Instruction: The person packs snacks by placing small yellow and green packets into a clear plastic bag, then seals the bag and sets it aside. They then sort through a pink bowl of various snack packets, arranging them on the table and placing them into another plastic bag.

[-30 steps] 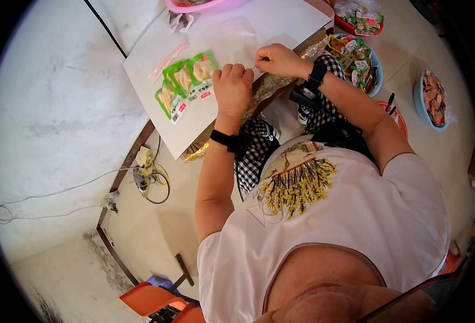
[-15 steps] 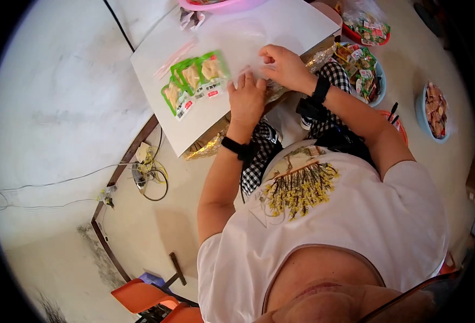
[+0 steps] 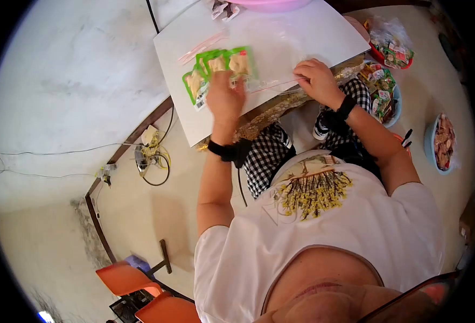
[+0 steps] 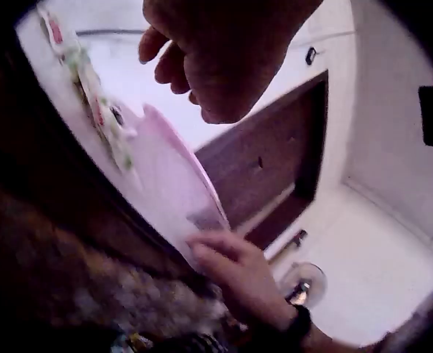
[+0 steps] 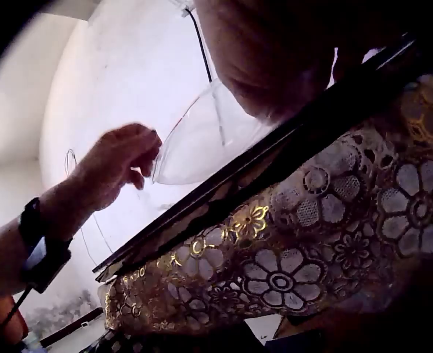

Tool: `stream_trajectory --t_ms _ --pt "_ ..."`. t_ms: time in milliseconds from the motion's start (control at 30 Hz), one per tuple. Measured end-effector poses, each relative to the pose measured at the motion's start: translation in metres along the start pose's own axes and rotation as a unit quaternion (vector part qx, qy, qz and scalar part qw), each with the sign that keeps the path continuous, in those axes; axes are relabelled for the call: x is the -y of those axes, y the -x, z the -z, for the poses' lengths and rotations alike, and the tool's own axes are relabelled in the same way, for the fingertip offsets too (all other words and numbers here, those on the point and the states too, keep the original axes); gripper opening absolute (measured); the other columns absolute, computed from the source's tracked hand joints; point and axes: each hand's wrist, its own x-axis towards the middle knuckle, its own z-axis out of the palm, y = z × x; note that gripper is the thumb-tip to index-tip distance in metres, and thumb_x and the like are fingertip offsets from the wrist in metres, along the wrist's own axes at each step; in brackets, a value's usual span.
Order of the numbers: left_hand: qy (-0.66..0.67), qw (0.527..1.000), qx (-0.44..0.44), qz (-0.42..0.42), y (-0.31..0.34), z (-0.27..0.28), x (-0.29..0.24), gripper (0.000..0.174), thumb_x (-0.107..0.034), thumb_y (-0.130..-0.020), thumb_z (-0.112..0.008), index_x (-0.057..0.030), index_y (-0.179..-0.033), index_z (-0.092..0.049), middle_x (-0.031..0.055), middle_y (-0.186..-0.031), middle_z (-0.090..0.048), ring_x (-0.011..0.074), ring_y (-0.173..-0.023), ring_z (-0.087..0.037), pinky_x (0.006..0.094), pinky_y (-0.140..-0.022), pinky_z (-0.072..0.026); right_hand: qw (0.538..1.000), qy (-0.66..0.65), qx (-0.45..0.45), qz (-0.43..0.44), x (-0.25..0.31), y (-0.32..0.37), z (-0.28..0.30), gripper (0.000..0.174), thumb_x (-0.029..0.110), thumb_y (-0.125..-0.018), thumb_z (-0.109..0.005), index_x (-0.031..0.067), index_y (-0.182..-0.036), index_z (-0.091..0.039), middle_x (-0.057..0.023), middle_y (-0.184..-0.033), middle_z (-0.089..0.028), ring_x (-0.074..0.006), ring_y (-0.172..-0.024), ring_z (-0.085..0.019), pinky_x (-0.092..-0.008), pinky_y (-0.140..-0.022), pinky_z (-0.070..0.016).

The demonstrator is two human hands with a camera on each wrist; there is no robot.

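On the white tabletop (image 3: 181, 81), my left hand (image 3: 225, 102) hovers over the green-edged packets (image 3: 239, 63) of pale food, hiding part of them. In the left wrist view, my left hand (image 4: 227, 59) has loosely bent fingers, thumb apart. My right hand (image 3: 319, 81) pinches the mouth of a clear plastic bag near the table's front edge. The bag's thin red line runs from it toward the left hand. In the right wrist view, the clear bag (image 5: 202, 147) stands partly raised between my right hand (image 5: 264, 59) and left hand (image 5: 113, 163); contact with the left fingertips is unclear.
Another clear bag with a pink strip (image 3: 202, 47) lies behind the packets. A pink basin (image 3: 275, 4) is at the table's far edge. On the floor at right are blue basins (image 3: 430, 145) and a red basin (image 3: 404, 65) holding packets.
My left hand has moved left from the bag to above the packets. The right hand has drawn away to the right, and the bag's red-lined edge now shows between the hands.
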Motion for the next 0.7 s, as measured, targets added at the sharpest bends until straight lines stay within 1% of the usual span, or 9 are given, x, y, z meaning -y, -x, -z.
stream_trajectory --t_ms 33,67,100,167,267,367,567,600,700 --pt "-0.013 0.999 -0.002 0.048 -0.006 0.007 0.020 0.022 -0.018 -0.079 -0.070 -0.0071 -0.096 -0.062 0.0156 -0.093 -0.061 0.0355 -0.084 -0.061 0.0445 -0.069 -0.0493 1.000 -0.001 -0.009 0.008 0.001 0.001 0.001 0.010 0.007 -0.078 -0.062 0.0034 -0.087 -0.061 -0.0102 -0.088 -0.062 -0.0313 -0.086 -0.056 -0.0418 -0.078 -0.0447" --pt "-0.057 0.996 -0.041 0.062 -0.006 0.003 0.055 0.023 -0.019 -0.080 -0.069 -0.0054 -0.096 -0.062 0.0181 -0.098 -0.060 0.0372 -0.088 -0.060 0.0452 -0.073 -0.0493 1.000 -0.001 -0.019 0.016 0.001 0.001 0.000 0.010 0.007 -0.078 -0.062 0.0035 -0.087 -0.061 -0.0103 -0.088 -0.062 -0.0313 -0.085 -0.056 -0.0417 -0.078 -0.0447" --pt "-0.077 0.985 -0.013 0.154 -0.009 0.012 0.066 0.030 -0.026 -0.081 -0.070 -0.0044 -0.099 -0.062 0.0202 -0.102 -0.059 0.0379 -0.091 -0.060 0.0463 -0.074 -0.0499 0.999 -0.001 -0.029 0.024 0.002 0.001 0.000 0.010 0.007 -0.077 -0.063 0.0035 -0.087 -0.061 -0.0104 -0.088 -0.062 -0.0313 -0.085 -0.056 -0.0416 -0.077 -0.0448" --pt "-0.172 0.948 0.068 0.258 -0.013 0.018 0.089 0.049 -0.041 -0.074 -0.074 -0.0016 -0.101 -0.061 0.0203 -0.104 -0.060 0.0364 -0.094 -0.061 0.0462 -0.077 -0.0508 1.000 -0.004 -0.016 0.005 0.003 0.000 0.001 0.011 0.008 -0.077 -0.063 0.0035 -0.087 -0.061 -0.0109 -0.088 -0.063 -0.0316 -0.085 -0.056 -0.0415 -0.077 -0.0451" --pt "-0.221 0.904 0.177 0.319 -0.012 0.023 0.088 0.067 -0.051 -0.065 -0.079 0.0003 -0.103 -0.061 0.0204 -0.106 -0.062 0.0351 -0.098 -0.063 0.0460 -0.079 -0.0517 1.000 -0.016 -0.022 0.008 0.004 0.000 0.003 0.011 0.007 -0.078 -0.062 0.0034 -0.088 -0.061 -0.0115 -0.087 -0.063 -0.0320 -0.086 -0.057 -0.0412 -0.077 -0.0454" --pt "-0.200 0.875 0.218 0.383 -0.020 0.021 0.098 0.072 -0.051 -0.059 -0.081 0.0010 -0.105 -0.062 0.0198 -0.105 -0.065 0.0331 -0.096 -0.065 0.0443 -0.078 -0.0525 0.999 -0.018 -0.032 0.029 0.000 0.001 0.001 0.010 0.007 -0.079 -0.062 0.0031 -0.088 -0.061 -0.0119 -0.087 -0.064 -0.0322 -0.086 -0.057 -0.0412 -0.077 -0.0458" --pt "-0.080 0.897 0.210 0.380 -0.015 0.020 0.123 0.059 -0.043 -0.061 -0.081 0.0027 -0.094 -0.066 0.0196 -0.088 -0.070 0.0311 -0.082 -0.069 0.0408 -0.073 -0.0534 0.999 -0.008 -0.037 0.028 -0.001 0.001 -0.001 0.009 0.011 -0.083 -0.060 0.0031 -0.086 -0.062 -0.0113 -0.084 -0.063 -0.0325 -0.085 -0.057 -0.0421 -0.077 -0.0459" --pt "-0.095 0.913 0.176 0.357 -0.011 0.012 0.129 0.047 -0.035 -0.065 -0.079 0.0038 -0.089 -0.066 0.0198 -0.082 -0.069 0.0326 -0.076 -0.068 0.0402 -0.070 -0.0526 0.999 -0.005 -0.033 0.027 -0.002 0.000 -0.001 0.010 0.013 -0.083 -0.060 0.0033 -0.086 -0.062 -0.0111 -0.083 -0.063 -0.0325 -0.084 -0.057 -0.0423 -0.077 -0.0459" --pt "0.008 0.957 0.006 0.290 0.002 -0.001 0.144 0.039 -0.033 -0.072 -0.074 -0.0013 -0.092 -0.067 0.0149 -0.078 -0.069 0.0292 -0.073 -0.067 0.0393 -0.066 -0.0507 0.999 -0.004 -0.037 0.012 -0.006 0.000 -0.006 0.012 0.015 -0.085 -0.059 0.0040 -0.085 -0.063 -0.0104 -0.083 -0.063 -0.0326 -0.083 -0.057 -0.0429 -0.076 -0.0457"
